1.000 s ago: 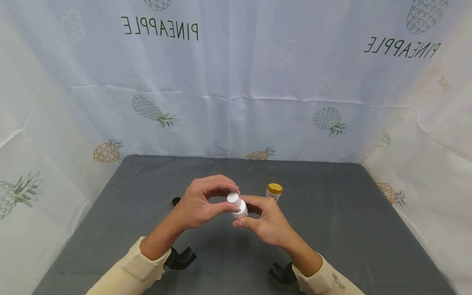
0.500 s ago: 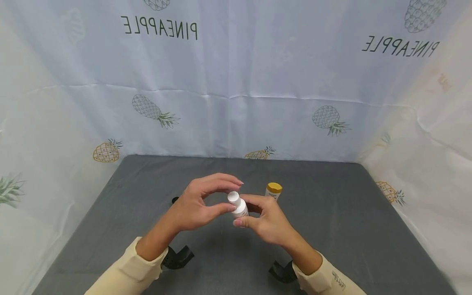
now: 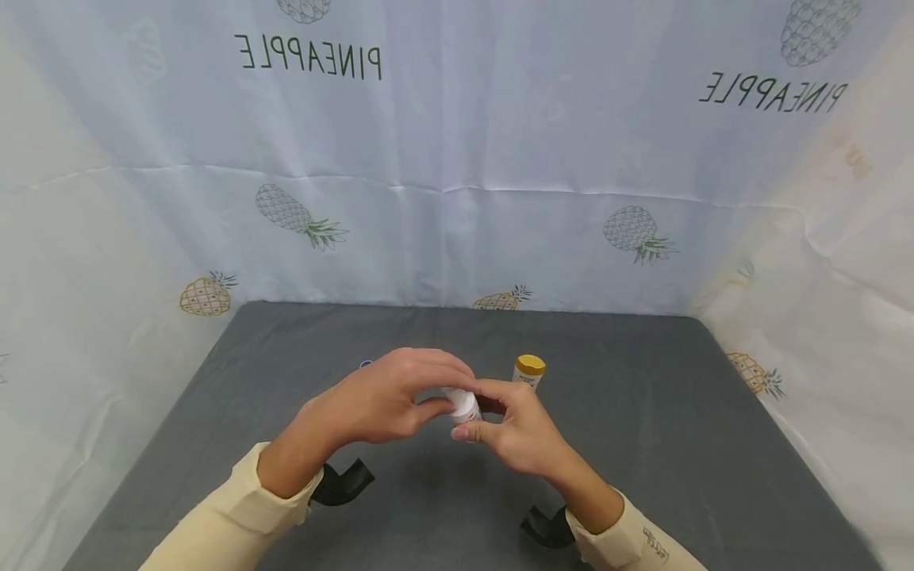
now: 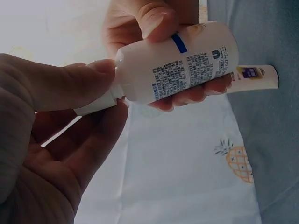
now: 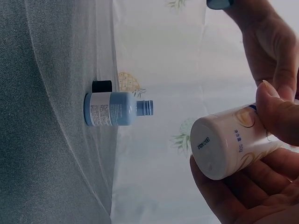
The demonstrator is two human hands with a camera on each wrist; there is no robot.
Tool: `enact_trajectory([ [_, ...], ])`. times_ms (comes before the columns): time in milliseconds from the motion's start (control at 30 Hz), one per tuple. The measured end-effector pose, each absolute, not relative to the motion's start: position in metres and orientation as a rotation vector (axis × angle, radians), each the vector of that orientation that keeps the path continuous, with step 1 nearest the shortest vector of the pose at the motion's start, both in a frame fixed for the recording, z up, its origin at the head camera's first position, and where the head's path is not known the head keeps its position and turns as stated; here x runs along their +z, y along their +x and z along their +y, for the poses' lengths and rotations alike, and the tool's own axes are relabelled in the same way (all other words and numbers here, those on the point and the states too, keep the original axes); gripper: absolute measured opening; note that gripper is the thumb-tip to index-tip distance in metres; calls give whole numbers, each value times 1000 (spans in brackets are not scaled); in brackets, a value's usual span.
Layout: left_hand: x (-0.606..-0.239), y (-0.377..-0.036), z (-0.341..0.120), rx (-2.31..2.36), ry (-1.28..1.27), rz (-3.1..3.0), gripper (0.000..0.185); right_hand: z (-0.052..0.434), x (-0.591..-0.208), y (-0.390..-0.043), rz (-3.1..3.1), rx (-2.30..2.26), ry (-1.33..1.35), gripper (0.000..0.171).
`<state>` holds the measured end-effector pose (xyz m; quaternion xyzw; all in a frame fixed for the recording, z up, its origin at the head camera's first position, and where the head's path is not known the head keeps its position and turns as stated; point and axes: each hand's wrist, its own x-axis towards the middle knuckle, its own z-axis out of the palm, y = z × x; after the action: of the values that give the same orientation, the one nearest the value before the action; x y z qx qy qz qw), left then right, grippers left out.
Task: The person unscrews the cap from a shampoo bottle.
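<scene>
I hold the small white bottle above the middle of the grey surface, my hands meeting on it. My right hand wraps the bottle's body, thumb along the printed label and fingers curled underneath, the base turned toward my right wrist. My left hand comes over the top end, thumb and forefinger pinching the white cap at the neck.

To turn the cap well, I judge that the right hand should hold firm and do no turning, so that the twist comes only from the left fingertips. The bottle is tipped on its side, so I would bring it nearer upright before the cap loosens, or the contents may run out. A light pinch close to the neck gives the surest purchase on so small a cap.

Behind my hands a yellow-capped bottle stands on the surface. To my left a blue bottle stands uncapped, a small black cap beside it.
</scene>
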<state>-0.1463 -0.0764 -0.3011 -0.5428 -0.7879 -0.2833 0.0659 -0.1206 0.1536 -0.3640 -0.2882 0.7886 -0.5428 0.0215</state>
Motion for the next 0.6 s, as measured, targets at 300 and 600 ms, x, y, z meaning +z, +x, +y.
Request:
enact_trajectory([
  [300,-305,-147,-74,-838,-1568,-2358,24,153,-366,-121,2451,-1683,-885,44],
  [600,-314,-147,-74,-919,-1458,-2357,36,153,-367,-121,2450,-1685,-891,45],
])
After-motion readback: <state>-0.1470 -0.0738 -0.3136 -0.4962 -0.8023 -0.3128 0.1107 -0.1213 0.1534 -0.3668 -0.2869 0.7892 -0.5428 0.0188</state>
